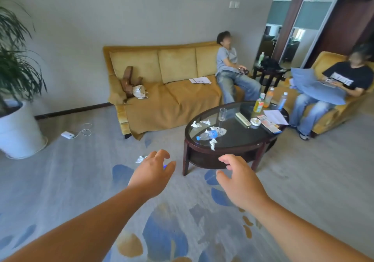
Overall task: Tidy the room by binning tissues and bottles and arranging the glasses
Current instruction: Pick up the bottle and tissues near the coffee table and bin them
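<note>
My left hand (154,169) and my right hand (238,177) reach forward over the carpet, fingers loosely spread, holding nothing. A crumpled tissue (140,159) lies on the floor just beyond my left hand, and a small blue object (165,167) peeks out behind its fingers. On the oval glass coffee table (238,140) lie a crushed clear bottle with a blue cap (210,135), crumpled tissues (199,123) and another tissue (213,143) hanging at the near rim. A clear drinking glass (223,114) stands upright mid-table. Three upright bottles (268,98) stand at the far end.
A yellow sofa (168,91) with one seated person stands behind the table; a second person sits in the armchair (332,107) at right. A remote (242,119), an ashtray and papers (273,118) lie on the table. A potted plant (16,124) is at left, a white charger (66,135) on the floor.
</note>
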